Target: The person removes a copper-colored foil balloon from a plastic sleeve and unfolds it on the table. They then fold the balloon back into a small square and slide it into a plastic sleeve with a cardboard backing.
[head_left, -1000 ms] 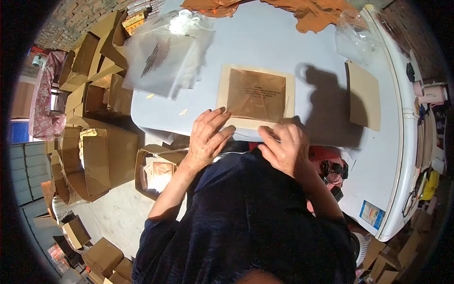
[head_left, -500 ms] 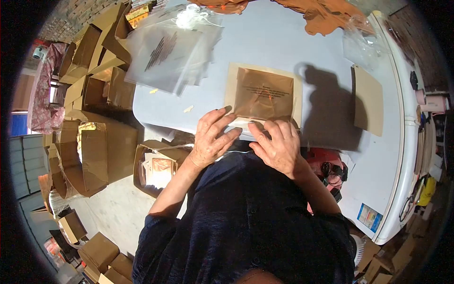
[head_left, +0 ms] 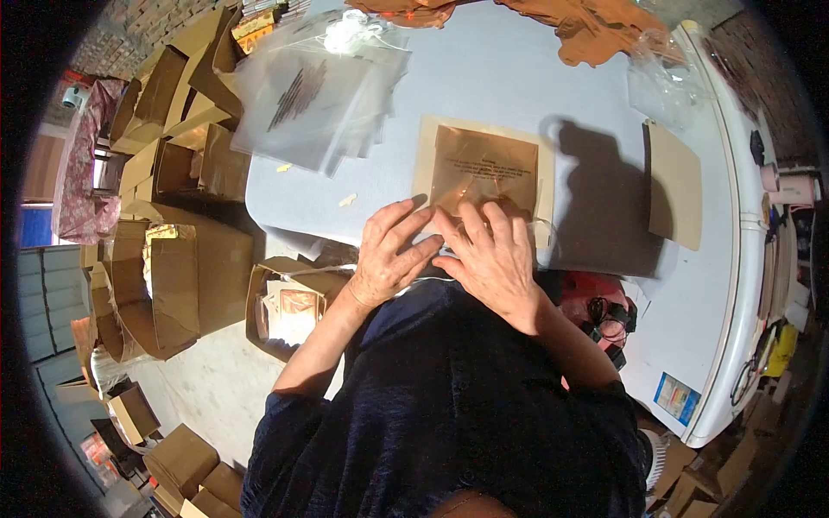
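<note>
A flat brown packet [head_left: 485, 160] in clear plastic, printed with small dark text, lies on a cream card [head_left: 426, 155] at the table's front edge. My right hand [head_left: 492, 263] rests over the packet's near edge, its fingers spread and fingertips on the plastic. Close beside it, my left hand [head_left: 393, 255] has its fingers stretched out and slightly apart at the near left corner. The near edge of the packet is partly hidden under my fingers.
Clear plastic bags [head_left: 311, 104] lie spread at the table's back left, and orange cloth [head_left: 596, 30] at the back. Another cream card [head_left: 675, 186] is on the right. Open cardboard boxes [head_left: 194, 276] stand left of the table; a smaller box [head_left: 289, 311] holds similar packets.
My right hand has slid left and forward along the packet's near edge, closer to my left hand. My left hand has barely moved.
</note>
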Demonstrator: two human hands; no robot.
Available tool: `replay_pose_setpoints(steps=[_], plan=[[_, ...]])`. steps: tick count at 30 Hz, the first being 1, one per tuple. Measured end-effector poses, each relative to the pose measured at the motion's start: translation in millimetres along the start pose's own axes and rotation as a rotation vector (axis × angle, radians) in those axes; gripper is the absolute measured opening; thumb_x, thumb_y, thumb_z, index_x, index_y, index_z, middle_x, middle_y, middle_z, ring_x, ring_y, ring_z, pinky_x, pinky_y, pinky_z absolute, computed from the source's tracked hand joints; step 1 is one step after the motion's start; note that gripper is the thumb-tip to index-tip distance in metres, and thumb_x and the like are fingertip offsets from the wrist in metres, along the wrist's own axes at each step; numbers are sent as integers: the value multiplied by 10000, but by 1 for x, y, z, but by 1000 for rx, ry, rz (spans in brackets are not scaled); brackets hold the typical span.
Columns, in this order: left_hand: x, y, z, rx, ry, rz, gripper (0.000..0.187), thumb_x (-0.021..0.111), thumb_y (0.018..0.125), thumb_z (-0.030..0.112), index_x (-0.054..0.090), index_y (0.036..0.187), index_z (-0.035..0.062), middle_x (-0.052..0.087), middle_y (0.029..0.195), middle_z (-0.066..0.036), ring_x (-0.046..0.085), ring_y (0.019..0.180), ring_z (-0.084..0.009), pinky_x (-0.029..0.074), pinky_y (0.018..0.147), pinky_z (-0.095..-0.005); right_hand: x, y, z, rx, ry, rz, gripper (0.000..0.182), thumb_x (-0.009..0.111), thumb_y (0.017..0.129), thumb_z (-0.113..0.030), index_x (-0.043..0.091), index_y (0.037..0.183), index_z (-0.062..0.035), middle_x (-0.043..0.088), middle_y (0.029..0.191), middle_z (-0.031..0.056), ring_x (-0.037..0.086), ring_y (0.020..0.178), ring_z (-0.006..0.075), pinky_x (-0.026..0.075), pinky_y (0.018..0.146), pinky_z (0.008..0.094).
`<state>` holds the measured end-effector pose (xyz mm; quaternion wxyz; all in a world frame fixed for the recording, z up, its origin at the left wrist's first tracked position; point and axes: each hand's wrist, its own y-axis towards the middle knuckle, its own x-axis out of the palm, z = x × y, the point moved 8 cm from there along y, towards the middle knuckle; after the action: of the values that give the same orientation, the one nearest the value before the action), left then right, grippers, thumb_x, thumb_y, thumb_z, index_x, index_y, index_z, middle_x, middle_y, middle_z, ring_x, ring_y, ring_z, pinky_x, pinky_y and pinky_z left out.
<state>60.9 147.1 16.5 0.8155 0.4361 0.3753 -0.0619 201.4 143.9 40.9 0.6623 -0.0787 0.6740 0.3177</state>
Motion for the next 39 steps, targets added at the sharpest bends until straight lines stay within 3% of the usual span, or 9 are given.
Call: replay_pose_setpoints(steps=[12, 17, 20, 25, 28, 31, 32, 36, 39], plan=[[-1, 2, 0, 8, -2, 10, 270, 826, 798, 175, 785, 1060, 125, 677, 1384, -72, 562, 1343, -309, 474, 1071, -485, 0, 1, 3, -19, 67, -14, 730, 731, 873, -599, 570, 1441, -171, 502, 1373, 45, 432, 1268, 260, 392, 934, 430], [-4, 7, 0, 15, -13, -1, 281, 832, 788, 171, 783, 1062, 135, 683, 1379, -83, 580, 1329, -315, 484, 1066, -490, -27, -25, 1, -156, 204, 156, 640, 880, 756, -434, 707, 1331, -212, 524, 1313, 36, 484, 1168, 258, 442, 888, 411], [-8, 11, 3, 0, -17, -15, 288, 838, 779, 168, 784, 1060, 141, 681, 1379, -99, 595, 1313, -324, 496, 1055, -493, -51, -54, 26, -69, 209, 111, 658, 948, 679, -338, 728, 1274, -160, 551, 1238, 57, 501, 1106, 264, 429, 913, 447], [-8, 10, 1, -14, -69, -2, 270, 842, 781, 168, 780, 1042, 135, 690, 1350, -99, 595, 1308, -335, 492, 1060, -502, -76, -112, 78, 268, -162, -7, 451, 849, 823, -359, 740, 1197, -132, 586, 1181, 67, 518, 1115, 283, 410, 933, 478], [-8, 10, 2, -8, -72, -13, 252, 841, 788, 170, 777, 1030, 135, 696, 1333, -95, 595, 1309, -337, 487, 1064, -512, -81, -128, 86, 333, -173, 109, 349, 808, 862, -335, 747, 1138, -131, 610, 1159, 68, 529, 1122, 293, 400, 934, 472], [-7, 12, 3, -2, -69, -30, 237, 838, 797, 169, 778, 1024, 134, 701, 1323, -89, 598, 1310, -338, 479, 1076, -524, -46, -126, 82, 279, -18, 104, 562, 826, 834, -418, 627, 1317, -213, 602, 1170, -4, 521, 1138, 252, 373, 900, 502], [-7, 12, 3, 0, -66, -35, 236, 837, 798, 168, 779, 1024, 133, 703, 1320, -88, 599, 1309, -338, 479, 1079, -524, -28, -123, 80, 309, 13, -9, 579, 867, 793, -288, 612, 1307, -209, 611, 1206, -4, 546, 1125, 255, 387, 891, 486], [-8, 12, 3, -26, -77, -60, 232, 828, 804, 153, 793, 1031, 123, 720, 1290, -77, 615, 1289, -332, 472, 1095, -528, -28, -94, 80, 165, 255, 280, 446, 847, 771, -82, 620, 1143, -179, 666, 1149, 6, 599, 1044, 272, 408, 884, 450], [-9, 13, 0, -49, -83, -94, 234, 823, 807, 143, 798, 1038, 115, 745, 1231, -68, 640, 1251, -309, 467, 1105, -523, -33, -85, 89, 178, 381, 284, 357, 823, 786, -64, 629, 1072, -153, 686, 1052, 16, 608, 1011, 277, 416, 880, 447]])
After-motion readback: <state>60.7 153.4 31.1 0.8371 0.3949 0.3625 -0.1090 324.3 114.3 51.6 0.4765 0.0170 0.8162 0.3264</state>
